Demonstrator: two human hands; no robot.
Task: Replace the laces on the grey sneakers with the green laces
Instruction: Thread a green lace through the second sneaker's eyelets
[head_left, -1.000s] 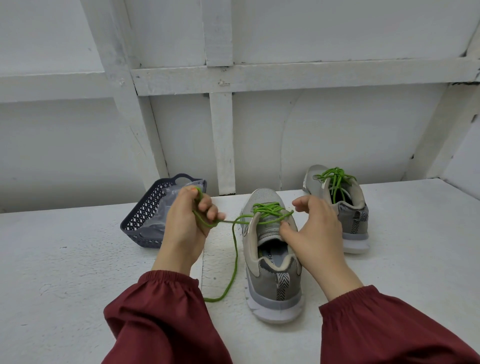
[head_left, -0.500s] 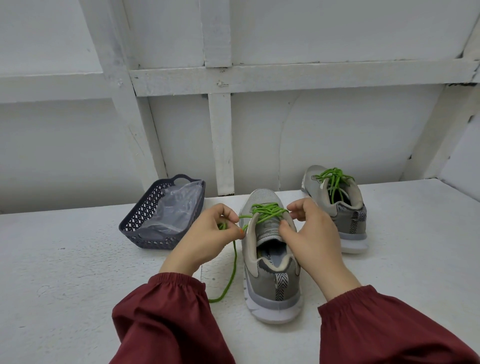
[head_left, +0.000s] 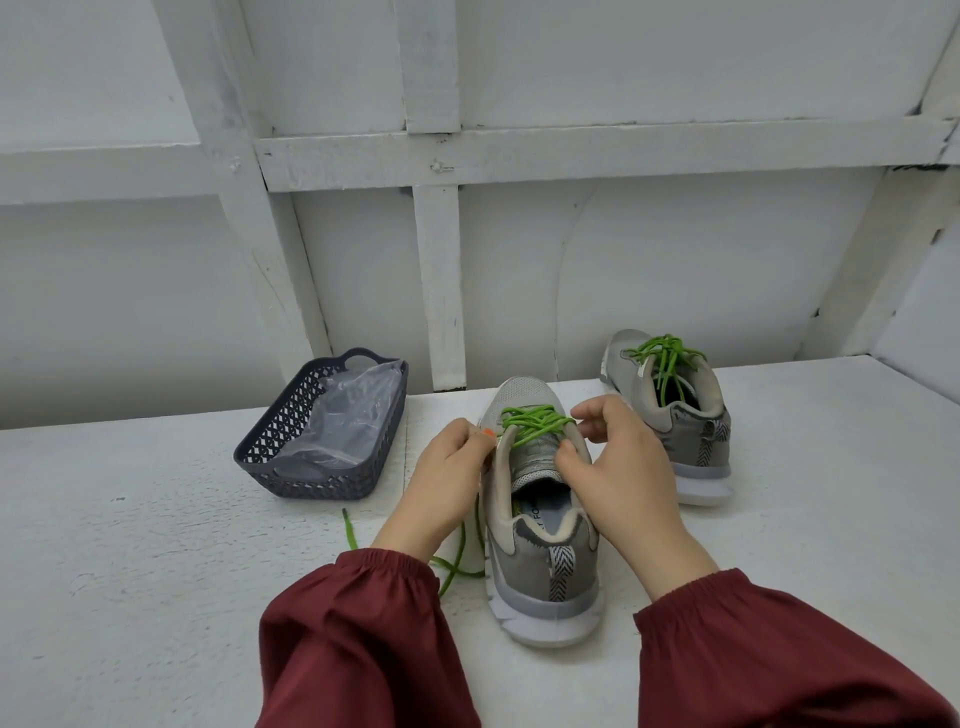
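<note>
Left hand (head_left: 447, 478) has closed in from the basket side and now sits against the left eyelet row of the near sneaker (head_left: 540, 566). Thumb and forefinger are pressed together, pinching the green lace (head_left: 535, 423) where it leaves the eyelets. Slack from that pinch drops under the wrist onto the table (head_left: 156, 571), with the tail end lying just in front of the basket (head_left: 322, 436).

Right hand (head_left: 623, 473) grips the sneaker's right upper: thumb inside against the tongue, fingers curled over the outer edge. Whether it also traps lace cannot be told. The crossed lacing lies between the two hands.

Far sneaker (head_left: 670, 415), laced in green, stands behind the right hand, apart from it. The basket holds a clear bag (head_left: 353, 415).
</note>
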